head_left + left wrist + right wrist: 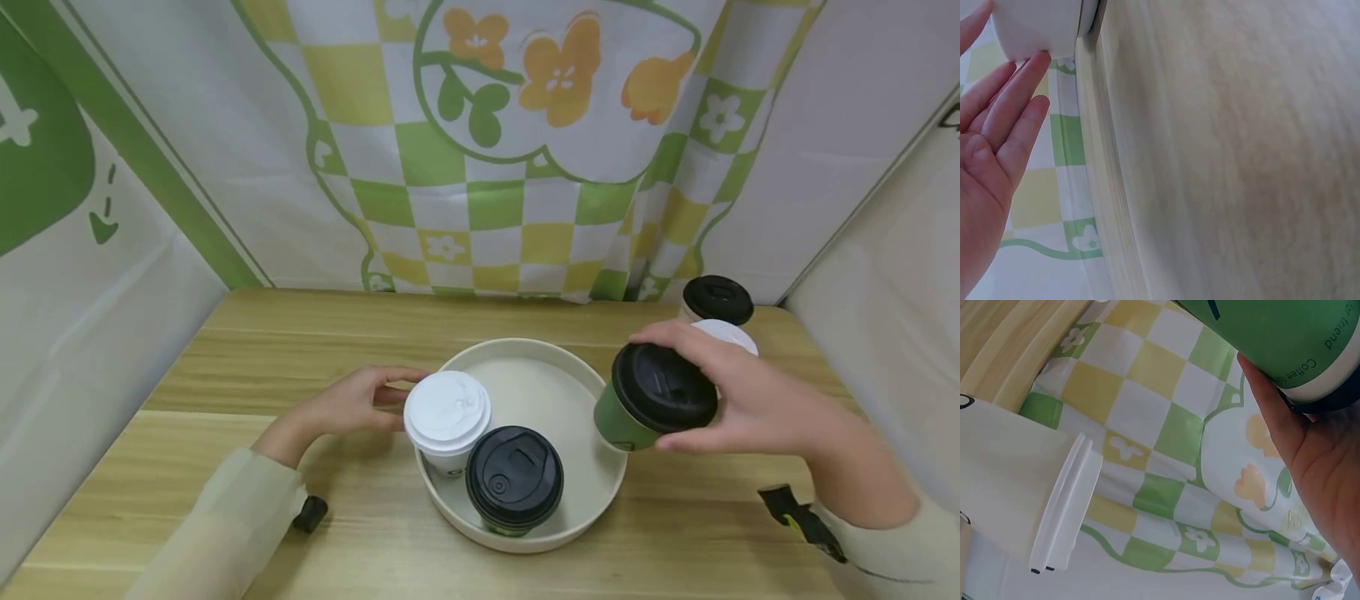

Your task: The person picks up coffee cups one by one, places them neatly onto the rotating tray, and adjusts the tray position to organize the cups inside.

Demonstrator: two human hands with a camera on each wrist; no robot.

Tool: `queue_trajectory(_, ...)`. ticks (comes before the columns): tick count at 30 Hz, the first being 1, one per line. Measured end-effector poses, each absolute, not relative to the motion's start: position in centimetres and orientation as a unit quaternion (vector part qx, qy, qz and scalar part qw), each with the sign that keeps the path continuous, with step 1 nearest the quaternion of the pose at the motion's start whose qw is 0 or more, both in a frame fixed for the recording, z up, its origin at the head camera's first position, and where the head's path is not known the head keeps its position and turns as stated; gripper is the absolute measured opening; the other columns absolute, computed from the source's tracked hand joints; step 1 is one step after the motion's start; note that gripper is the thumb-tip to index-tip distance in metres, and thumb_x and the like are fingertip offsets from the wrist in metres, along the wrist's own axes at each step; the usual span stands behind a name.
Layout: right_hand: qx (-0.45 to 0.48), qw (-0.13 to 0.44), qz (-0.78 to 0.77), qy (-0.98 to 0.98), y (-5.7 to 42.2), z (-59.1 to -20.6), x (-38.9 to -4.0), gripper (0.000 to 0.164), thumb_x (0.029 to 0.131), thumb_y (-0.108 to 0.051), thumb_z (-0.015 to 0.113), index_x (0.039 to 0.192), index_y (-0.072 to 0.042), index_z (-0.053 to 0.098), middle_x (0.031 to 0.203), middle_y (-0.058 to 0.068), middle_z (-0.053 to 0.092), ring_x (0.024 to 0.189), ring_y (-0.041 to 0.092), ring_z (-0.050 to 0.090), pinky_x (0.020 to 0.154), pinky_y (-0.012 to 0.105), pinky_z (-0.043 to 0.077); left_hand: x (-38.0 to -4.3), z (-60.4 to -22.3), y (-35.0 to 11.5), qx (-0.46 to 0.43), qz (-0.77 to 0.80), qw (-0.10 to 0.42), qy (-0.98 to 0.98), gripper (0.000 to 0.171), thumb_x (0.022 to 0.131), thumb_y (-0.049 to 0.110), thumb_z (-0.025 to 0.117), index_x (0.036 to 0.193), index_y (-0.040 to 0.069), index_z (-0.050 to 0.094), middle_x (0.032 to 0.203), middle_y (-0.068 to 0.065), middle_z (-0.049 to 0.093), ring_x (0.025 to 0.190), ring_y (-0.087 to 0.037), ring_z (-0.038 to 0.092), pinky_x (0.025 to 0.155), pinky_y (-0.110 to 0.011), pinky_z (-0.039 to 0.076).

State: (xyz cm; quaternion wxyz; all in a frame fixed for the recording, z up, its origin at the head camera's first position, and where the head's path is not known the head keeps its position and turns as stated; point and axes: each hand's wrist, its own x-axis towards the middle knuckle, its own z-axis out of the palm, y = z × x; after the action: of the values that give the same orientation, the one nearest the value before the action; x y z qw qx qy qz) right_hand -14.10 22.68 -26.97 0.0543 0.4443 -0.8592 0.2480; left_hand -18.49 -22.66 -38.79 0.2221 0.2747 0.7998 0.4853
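My right hand (742, 396) grips a green paper coffee cup (624, 418) by its black lid, tilted at the right side of a round cream tray (543, 367). In the right wrist view, printed lettering shows on this green cup (1279, 337). In the tray stand a white-lidded paper cup (447, 412) at the left and a black-lidded cup (515, 479) at the front. At the tray's left edge, my left hand (352, 406) is beside the white-lidded cup. Its fingers (1019, 103) are mostly straight in the left wrist view, their tips at the white cup (1035, 28).
Behind my right hand stand another white-lidded cup (727, 335), partly hidden, and a black-lidded cup (717, 300). A checked, flowered curtain (502, 200) hangs at the back of the wooden table (360, 517). Pale fabric walls rise on both sides.
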Motion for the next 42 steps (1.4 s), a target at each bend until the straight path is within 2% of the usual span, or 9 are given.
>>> queue_trajectory(9, 0.454, 0.037, 0.251, -0.854, 21.6, -27.6, -14.0, 0.091, 0.067, -0.031, 0.093, 0.142, -0.014, 0.045, 0.134, -0.007, 0.055, 0.120, 0.005, 0.051, 0.100, 0.007, 0.039, -18.6, -38.7, -22.6, 0.271, 0.503, 0.235, 0.786, 0.069, 0.086, 0.003, 0.072, 0.146, -0.009, 0.040, 0.150, -0.030, 0.042, 0.133, -0.048, 0.049, 0.099, -0.033, 0.056)
queue_trajectory(19, 0.445, 0.010, 0.253, -0.859, 20.6, -28.4, -14.0, 0.092, 0.068, -0.037, 0.092, 0.144, -0.022, 0.043, 0.136, -0.008, 0.053, 0.120, 0.007, 0.054, 0.097, 0.021, 0.050, -18.6, -38.7, -22.5, 0.270, 0.496, 0.232, 0.792, 0.068, 0.086, 0.003, 0.072, 0.146, -0.007, 0.042, 0.150, -0.029, 0.043, 0.132, -0.046, 0.050, 0.099, -0.034, 0.056)
queue_trajectory(28, 0.463, 0.000, 0.262, -0.847, 20.0, -29.1, -14.1, 0.091, 0.067, -0.037, 0.092, 0.142, -0.018, 0.045, 0.134, -0.008, 0.054, 0.120, 0.008, 0.055, 0.102, 0.018, 0.046, -18.6, -38.6, -22.5, 0.267, 0.497, 0.236, 0.791, 0.068, 0.086, 0.004, 0.073, 0.147, -0.005, 0.042, 0.151, -0.026, 0.043, 0.133, -0.044, 0.051, 0.101, -0.033, 0.054)
queue_trajectory(36, 0.476, -0.017, 0.271, -0.836, 19.4, -30.1, -14.3, 0.089, 0.068, -0.039, 0.091, 0.141, -0.017, 0.045, 0.133, -0.008, 0.055, 0.115, 0.007, 0.059, 0.099, 0.024, 0.052, -18.6, -38.8, -22.5, 0.263, 0.500, 0.237, 0.790, 0.068, 0.086, 0.004, 0.073, 0.147, -0.005, 0.042, 0.151, -0.026, 0.044, 0.133, -0.045, 0.050, 0.101, -0.035, 0.055)
queue_trajectory(42, 0.480, -0.029, 0.276, -0.832, 19.2, -30.7, -14.3, 0.087, 0.071, -0.041, 0.089, 0.142, -0.016, 0.044, 0.135, -0.006, 0.054, 0.117, 0.009, 0.058, 0.101, 0.025, 0.052, -18.7, -38.7, -22.5, 0.266, 0.498, 0.235, 0.791, 0.068, 0.086, 0.003, 0.072, 0.147, -0.005, 0.042, 0.151, -0.026, 0.043, 0.134, -0.045, 0.049, 0.102, -0.037, 0.054)
